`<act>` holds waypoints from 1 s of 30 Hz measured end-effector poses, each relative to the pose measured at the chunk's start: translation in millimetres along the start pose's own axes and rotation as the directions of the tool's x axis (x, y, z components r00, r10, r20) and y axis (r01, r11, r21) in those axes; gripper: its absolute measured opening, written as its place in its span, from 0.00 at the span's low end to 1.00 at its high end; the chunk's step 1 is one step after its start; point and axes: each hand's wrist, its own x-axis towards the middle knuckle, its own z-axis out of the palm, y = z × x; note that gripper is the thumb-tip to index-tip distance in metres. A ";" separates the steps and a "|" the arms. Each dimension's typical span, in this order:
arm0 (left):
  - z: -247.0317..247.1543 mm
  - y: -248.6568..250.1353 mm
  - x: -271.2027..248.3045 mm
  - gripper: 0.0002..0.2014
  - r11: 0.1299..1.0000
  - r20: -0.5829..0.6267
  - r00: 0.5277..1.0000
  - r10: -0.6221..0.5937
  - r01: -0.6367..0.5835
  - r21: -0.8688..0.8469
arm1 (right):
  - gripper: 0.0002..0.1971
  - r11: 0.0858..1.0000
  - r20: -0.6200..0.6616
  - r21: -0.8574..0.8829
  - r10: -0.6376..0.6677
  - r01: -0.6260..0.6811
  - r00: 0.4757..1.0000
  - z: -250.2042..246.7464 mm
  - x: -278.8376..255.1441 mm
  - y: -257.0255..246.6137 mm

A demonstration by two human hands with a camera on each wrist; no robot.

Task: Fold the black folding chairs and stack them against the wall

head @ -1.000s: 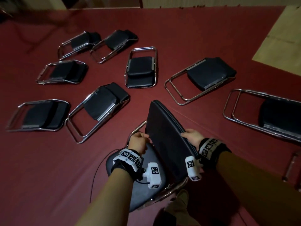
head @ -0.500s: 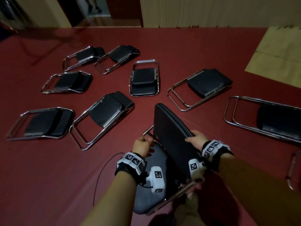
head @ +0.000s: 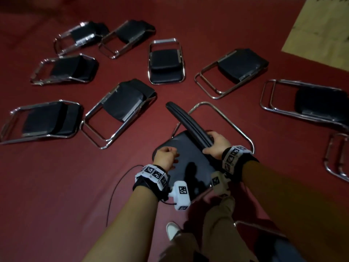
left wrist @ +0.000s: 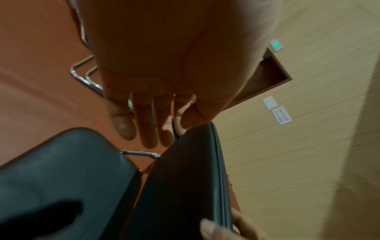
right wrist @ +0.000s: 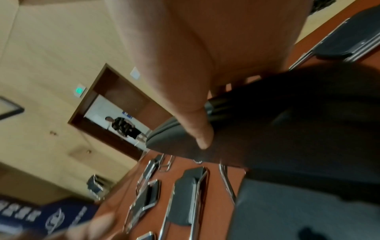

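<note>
One chair backrest [head: 188,122] is clamped in right-hand fingers [head: 212,138]; left-hand fingers [left wrist: 144,126] hang straight, empty, beside it.

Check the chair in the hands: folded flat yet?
Not yet. The right hand grips the backrest, which stands well above the seat, leaving an open angle.

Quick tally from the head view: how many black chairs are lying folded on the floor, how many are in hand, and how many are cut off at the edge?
Folded chairs lying flat on the red floor: 8
Chair being folded, gripped by the right hand: 1
Chairs cut off at the frame edge: 2
Total: 11
</note>
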 end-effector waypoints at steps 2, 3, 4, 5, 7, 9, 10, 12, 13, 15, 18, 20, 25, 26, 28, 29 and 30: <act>-0.4 -16.9 3.8 0.05 0.999 0.045 0.998 -0.047 0.048 -0.025 | 0.47 1.000 0.077 -0.024 0.017 -0.015 0.997 24.6 -3.8 -0.7; -0.5 -23.1 5.9 0.06 0.997 0.060 0.996 -0.070 0.073 -0.034 | 0.50 0.999 0.107 -0.037 0.020 -0.016 0.994 37.2 -5.7 -1.7; 0.1 -32.2 8.2 0.06 0.994 0.076 0.992 -0.099 0.102 -0.037 | 0.53 0.998 0.135 -0.054 0.020 -0.013 0.991 52.6 -7.9 -1.0; 1.0 -38.4 10.7 0.07 0.991 0.088 0.988 -0.124 0.128 -0.038 | 0.55 0.998 0.147 -0.070 0.007 0.004 0.989 65.2 -9.4 -2.3; 0.6 -53.4 16.3 0.11 0.980 0.107 0.977 -0.184 0.190 -0.050 | 0.59 0.994 0.166 -0.096 -0.035 0.051 0.985 94.4 -8.1 -5.5; -1.1 -66.7 23.7 0.16 0.969 0.117 0.967 -0.228 0.237 -0.072 | 0.61 0.992 0.173 -0.112 -0.043 0.063 0.984 119.4 -6.5 -10.5; -3.2 -72.5 26.0 0.18 0.965 0.110 0.964 -0.241 0.250 -0.080 | 0.61 0.991 0.171 -0.117 -0.036 0.057 0.985 129.2 -6.5 -12.1; -10.2 -86.4 31.8 0.18 0.959 0.080 0.963 -0.258 0.266 -0.096 | 0.61 0.992 0.163 -0.117 -0.028 0.048 0.986 151.0 -7.1 -10.8; -13.7 -91.3 33.9 0.19 0.956 0.075 0.961 -0.266 0.273 -0.106 | 0.61 0.992 0.157 -0.113 -0.040 0.058 0.987 158.7 -8.3 -9.1; -20.5 -103.7 35.2 0.19 0.950 0.090 0.955 -0.281 0.290 -0.118 | 0.60 0.990 0.151 -0.102 -0.078 0.094 0.985 174.8 -11.2 -1.6; -29.4 -125.4 40.2 0.21 0.943 0.082 0.956 -0.281 0.291 -0.162 | 0.57 0.985 0.171 -0.095 -0.125 0.142 0.977 194.4 -13.7 7.2; -34.4 -141.8 45.5 0.22 0.942 0.054 0.957 -0.284 0.289 -0.169 | 0.56 0.980 0.187 -0.096 -0.153 0.173 0.970 206.7 -12.8 10.7; -48.4 -198.3 74.3 0.22 0.924 -0.039 0.938 -0.345 0.331 -0.192 | 0.40 0.989 0.195 -0.068 -0.118 0.133 0.974 240.9 7.5 34.5; -51.6 -211.5 82.6 0.20 0.923 -0.061 0.935 -0.350 0.332 -0.194 | 0.38 0.988 0.196 -0.094 -0.100 0.121 0.975 246.6 13.9 41.8; -56.9 -237.6 98.3 0.18 0.913 -0.097 0.921 -0.378 0.353 -0.205 | 0.34 0.988 0.198 -0.132 -0.054 0.082 0.979 257.8 28.6 58.6; -59.5 -249.8 104.8 0.15 0.904 -0.116 0.911 -0.396 0.365 -0.223 | 0.32 0.991 0.199 -0.125 -0.018 0.043 0.980 264.2 35.7 66.7; -61.6 -258.6 111.3 0.13 0.896 -0.135 0.904 -0.406 0.365 -0.252 | 0.31 0.994 0.199 -0.112 0.017 0.006 0.980 267.2 42.9 73.1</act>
